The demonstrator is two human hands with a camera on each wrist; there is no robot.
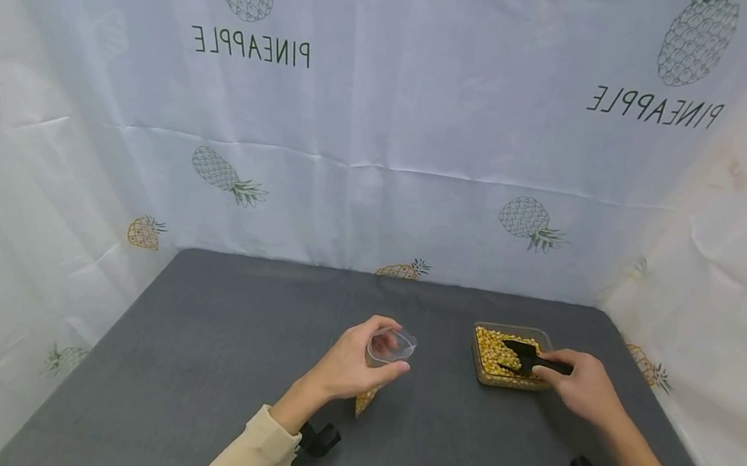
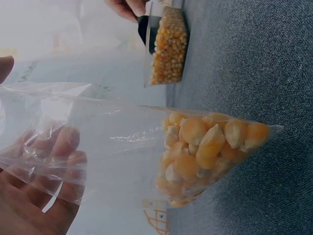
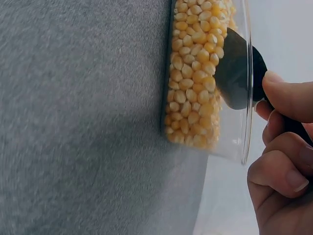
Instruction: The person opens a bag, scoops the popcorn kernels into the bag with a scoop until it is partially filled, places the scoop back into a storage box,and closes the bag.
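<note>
My left hand (image 1: 359, 362) grips a clear plastic bag (image 2: 117, 132) by its open top, thumb and fingers curled around the sides. Corn kernels (image 2: 195, 147) fill the bag's pointed lower corner, close over the table. Off to the right, my right hand (image 1: 581, 383) holds a small black scoop (image 1: 525, 356) by its handle. The scoop's blade (image 3: 234, 71) is down among the kernels in a clear rectangular container (image 1: 508, 383). In the right wrist view, yellow corn kernels (image 3: 190, 93) fill much of the container behind its transparent wall.
A dark grey cloth covers the table (image 1: 230, 340). Behind it and at both sides hangs a white curtain (image 1: 387, 111) printed with pineapples. Black straps (image 1: 320, 439) sit at both wrists, just below the beige sleeves (image 1: 259, 451).
</note>
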